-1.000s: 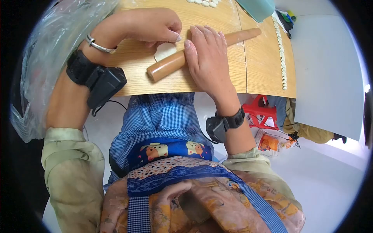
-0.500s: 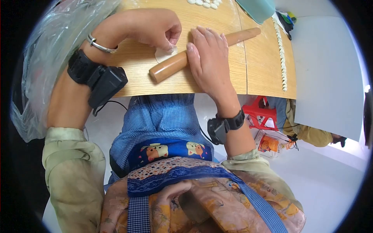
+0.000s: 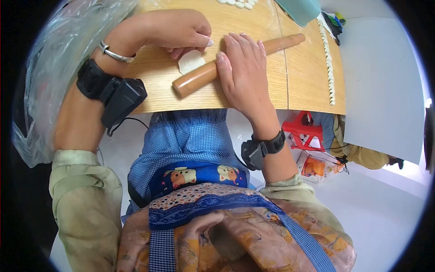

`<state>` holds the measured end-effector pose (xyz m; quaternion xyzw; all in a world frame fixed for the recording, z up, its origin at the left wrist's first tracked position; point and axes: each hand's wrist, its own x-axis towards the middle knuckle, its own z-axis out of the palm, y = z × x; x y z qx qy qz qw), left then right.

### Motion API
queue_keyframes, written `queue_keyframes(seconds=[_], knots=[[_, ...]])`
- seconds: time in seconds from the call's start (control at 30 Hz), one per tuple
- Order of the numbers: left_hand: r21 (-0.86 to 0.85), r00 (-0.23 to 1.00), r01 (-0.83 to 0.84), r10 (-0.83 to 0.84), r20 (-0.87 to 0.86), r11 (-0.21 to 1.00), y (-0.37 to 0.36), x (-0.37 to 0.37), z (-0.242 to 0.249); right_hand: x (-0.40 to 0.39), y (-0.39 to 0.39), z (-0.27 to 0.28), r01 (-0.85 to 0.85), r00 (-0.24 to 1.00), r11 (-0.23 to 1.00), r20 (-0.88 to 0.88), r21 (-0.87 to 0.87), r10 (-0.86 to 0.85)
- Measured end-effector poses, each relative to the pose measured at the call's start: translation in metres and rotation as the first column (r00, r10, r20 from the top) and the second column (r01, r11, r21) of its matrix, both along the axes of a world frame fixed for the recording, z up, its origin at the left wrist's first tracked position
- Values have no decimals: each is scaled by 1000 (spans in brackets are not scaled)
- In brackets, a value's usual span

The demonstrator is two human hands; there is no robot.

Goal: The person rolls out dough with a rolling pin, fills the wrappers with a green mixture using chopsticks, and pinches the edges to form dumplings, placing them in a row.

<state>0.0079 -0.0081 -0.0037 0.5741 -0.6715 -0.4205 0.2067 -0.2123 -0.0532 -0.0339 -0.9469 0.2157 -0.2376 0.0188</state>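
A wooden rolling pin (image 3: 195, 80) lies at a slant across the table. My right hand (image 3: 244, 68) rests over its middle, fingers stretched across it and thumb at the near side. Just behind the pin's left end is a small, flat, pale dough wrapper (image 3: 190, 61), its lower edge against or under the pin. My left hand (image 3: 183, 31) is bent over the wrapper's far edge with curled fingers at the dough; the exact contact is partly hidden.
Small white dough pieces (image 3: 239, 3) lie at the table's far edge. A teal container (image 3: 301, 11) stands at the back. On the right runs a row of small pale dough pieces (image 3: 330, 68). Clear plastic sheeting (image 3: 50, 77) hangs at left, and a red stool (image 3: 306, 131) stands below.
My left fingers have shifted on the dough, and the wrapper now shows more fully, a little turned. The rolling pin and my right hand have barely moved.
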Motion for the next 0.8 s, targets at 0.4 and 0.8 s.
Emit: queue_keyframes(seconds=[0.4, 0.8], knots=[[-28, 998, 57, -56, 21, 998, -3, 4, -3, 33, -18, -1, -40, 997, 999, 60, -30, 42], [-24, 998, 49, -48, 48, 999, 5, 0, 5, -35, 20, 5, 64, 994, 997, -92, 50, -59]])
